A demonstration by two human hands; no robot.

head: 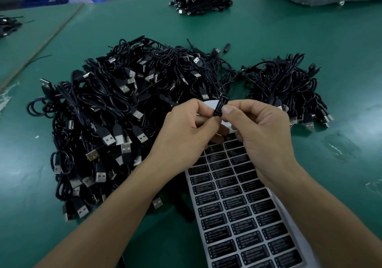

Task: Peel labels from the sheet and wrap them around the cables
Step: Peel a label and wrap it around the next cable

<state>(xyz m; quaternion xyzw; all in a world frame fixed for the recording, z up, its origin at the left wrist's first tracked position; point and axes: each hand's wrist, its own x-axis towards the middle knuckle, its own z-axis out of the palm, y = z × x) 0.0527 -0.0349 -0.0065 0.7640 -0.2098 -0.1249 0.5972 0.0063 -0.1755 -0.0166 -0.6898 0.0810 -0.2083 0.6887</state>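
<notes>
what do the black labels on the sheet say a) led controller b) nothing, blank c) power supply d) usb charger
a: the sheet shows rows reading LED CONTROLLER in white, as does the label pinched between the left hand and right hand.

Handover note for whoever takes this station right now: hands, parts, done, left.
Hands: left hand and right hand both pinch one black label above the label sheet; whether a cable sits inside it can't be told.
Sheet lies on the green table near the person; big cable pile to its left, smaller pile to its right.
Done: top of sheet is bare backing.
Left: many rows of labels; which pile is labelled is unclear.
</notes>
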